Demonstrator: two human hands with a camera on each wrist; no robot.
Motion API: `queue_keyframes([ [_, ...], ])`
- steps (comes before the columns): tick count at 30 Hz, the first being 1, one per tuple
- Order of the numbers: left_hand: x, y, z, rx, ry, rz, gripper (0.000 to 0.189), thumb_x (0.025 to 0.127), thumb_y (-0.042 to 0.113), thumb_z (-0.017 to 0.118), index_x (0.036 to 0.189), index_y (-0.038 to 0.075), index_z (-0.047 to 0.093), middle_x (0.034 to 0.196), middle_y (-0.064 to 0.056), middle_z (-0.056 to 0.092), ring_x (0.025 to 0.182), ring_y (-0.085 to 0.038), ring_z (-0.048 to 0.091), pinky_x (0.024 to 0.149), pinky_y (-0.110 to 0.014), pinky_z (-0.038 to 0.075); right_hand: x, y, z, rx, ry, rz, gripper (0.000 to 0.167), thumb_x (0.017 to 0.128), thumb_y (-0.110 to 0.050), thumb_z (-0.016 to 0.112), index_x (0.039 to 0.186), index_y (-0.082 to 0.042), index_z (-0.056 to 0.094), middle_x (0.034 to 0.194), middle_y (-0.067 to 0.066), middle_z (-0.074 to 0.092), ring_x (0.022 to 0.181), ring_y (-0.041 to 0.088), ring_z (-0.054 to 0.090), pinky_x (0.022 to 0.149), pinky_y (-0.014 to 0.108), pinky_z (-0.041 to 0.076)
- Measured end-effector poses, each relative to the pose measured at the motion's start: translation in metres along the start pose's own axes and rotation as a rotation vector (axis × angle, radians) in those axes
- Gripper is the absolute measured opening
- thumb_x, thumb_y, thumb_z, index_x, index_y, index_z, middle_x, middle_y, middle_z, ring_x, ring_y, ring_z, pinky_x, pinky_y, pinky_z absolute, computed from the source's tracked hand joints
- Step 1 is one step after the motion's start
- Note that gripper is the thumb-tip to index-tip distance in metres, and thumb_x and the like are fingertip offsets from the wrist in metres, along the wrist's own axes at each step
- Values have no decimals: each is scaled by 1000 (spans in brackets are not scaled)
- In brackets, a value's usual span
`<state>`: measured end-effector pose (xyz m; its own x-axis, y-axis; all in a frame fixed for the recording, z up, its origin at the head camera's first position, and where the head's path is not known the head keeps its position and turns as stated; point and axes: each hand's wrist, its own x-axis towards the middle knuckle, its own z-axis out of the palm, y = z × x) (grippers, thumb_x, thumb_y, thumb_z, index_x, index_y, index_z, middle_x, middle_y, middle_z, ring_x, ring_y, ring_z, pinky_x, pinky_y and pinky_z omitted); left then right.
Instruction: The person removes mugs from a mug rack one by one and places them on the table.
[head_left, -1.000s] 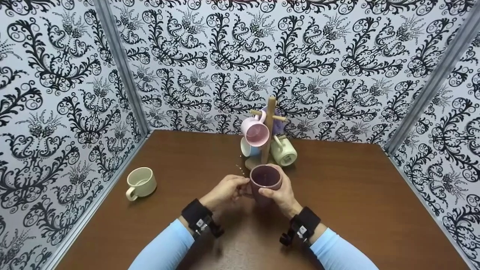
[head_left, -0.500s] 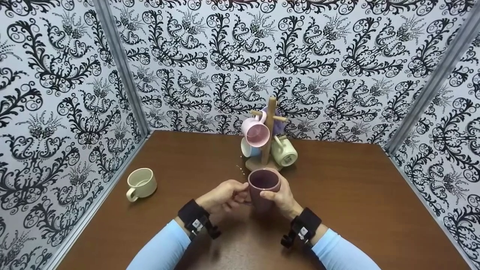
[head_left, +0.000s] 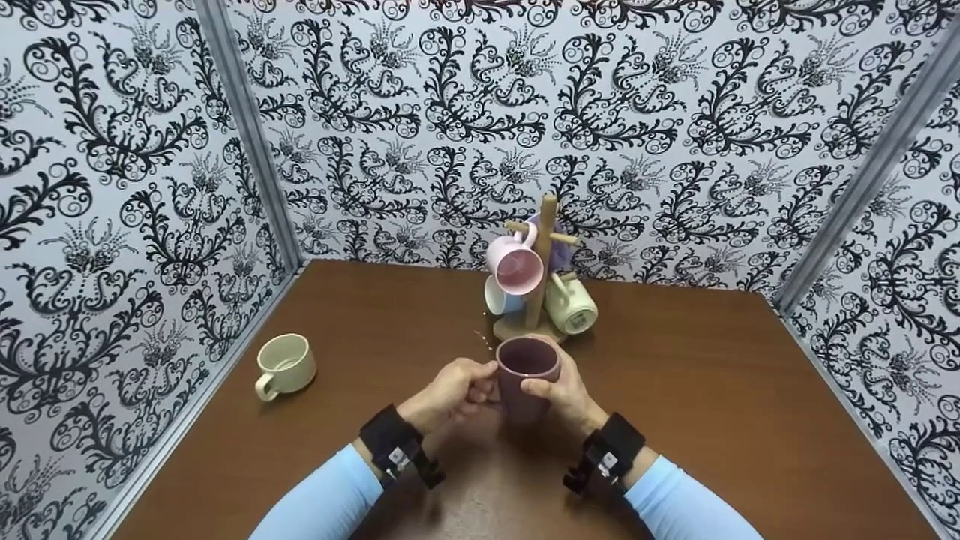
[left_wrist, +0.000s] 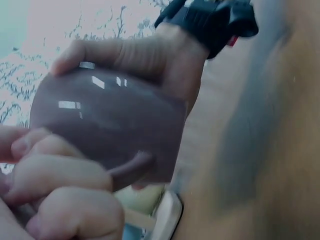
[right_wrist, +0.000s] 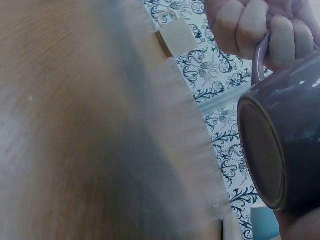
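Observation:
A glossy dark purple mug [head_left: 525, 386] is held between both hands above the table, its opening facing up toward the head camera. My left hand [head_left: 456, 391] has its fingers curled round the mug's handle [left_wrist: 132, 170], which points left. From the other side my right hand [head_left: 568, 386] grips the mug's body, thumb on the near side just under the rim. In the right wrist view the mug's flat underside [right_wrist: 261, 152] shows, well clear of the wood. The right hand's fingers behind the mug are mostly hidden.
Behind the hands stands a wooden mug tree [head_left: 534, 307] carrying a pink mug [head_left: 516, 262], a blue one [head_left: 504, 300], a pale green one [head_left: 571, 306] and a purple one [head_left: 561, 255]. A cream mug [head_left: 287, 365] stands upright at the table's left. Patterned walls [head_left: 480, 135] enclose the table.
Over the last second the mug and both hands came slightly nearer the person, away from the mug tree. Since half a second ago they have hardly moved; the view shifted slightly.

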<state>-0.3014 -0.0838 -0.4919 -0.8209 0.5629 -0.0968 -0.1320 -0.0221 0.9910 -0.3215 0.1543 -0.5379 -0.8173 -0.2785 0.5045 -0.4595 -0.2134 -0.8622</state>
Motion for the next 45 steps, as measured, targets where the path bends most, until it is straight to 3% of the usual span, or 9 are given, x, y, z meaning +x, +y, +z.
queue_keyframes([
  [9,-1,2,12,39,110,22,52,110,40,56,63,20,44,57,12,35,46,-2,24,42,-21,20,2,-6,-7,40,-58,11,81,86,-11,80,149,24,45,137,-6,75,125,8,70,110,22,54],
  [15,-2,2,13,24,140,35,54,110,39,56,62,19,43,54,12,33,43,-2,23,40,-21,20,5,-6,-11,61,-133,3,85,91,-14,86,152,24,42,141,-5,74,129,10,70,112,24,56],
  [21,1,5,14,-24,143,75,55,112,33,55,60,20,40,54,12,33,43,-1,23,40,-20,20,5,-12,-17,-6,-160,51,91,90,-20,91,157,17,43,143,-3,73,127,11,71,110,25,58],
  [27,-2,10,13,-27,126,132,58,115,28,50,58,19,40,53,12,35,41,-1,24,40,-20,23,6,-23,-25,-129,-197,115,97,83,-21,95,163,7,46,150,19,68,126,13,72,108,30,60],
  [32,-7,10,7,-56,198,186,58,115,23,49,58,18,41,53,13,34,40,1,24,39,-18,24,9,-26,-36,-295,-237,99,87,83,-14,93,157,8,52,145,36,65,118,21,76,99,43,67],
  [36,-9,5,0,-106,252,215,58,115,20,49,58,19,40,54,13,33,42,1,24,41,-18,24,8,-25,-41,-416,-251,121,72,86,-13,92,149,3,61,136,33,71,114,29,77,94,49,69],
  [40,-9,-2,-4,-130,279,208,60,115,19,48,57,20,37,53,13,32,43,0,24,42,-19,24,4,-25,-44,-548,-275,135,63,91,-18,92,144,3,66,132,29,76,111,19,79,91,39,68],
  [45,-10,-6,-8,-168,307,230,61,115,16,48,56,23,37,55,13,31,48,-1,26,49,-20,29,4,-28,-42,-634,-289,153,54,94,-20,89,138,4,69,127,26,78,106,26,81,87,34,68],
])
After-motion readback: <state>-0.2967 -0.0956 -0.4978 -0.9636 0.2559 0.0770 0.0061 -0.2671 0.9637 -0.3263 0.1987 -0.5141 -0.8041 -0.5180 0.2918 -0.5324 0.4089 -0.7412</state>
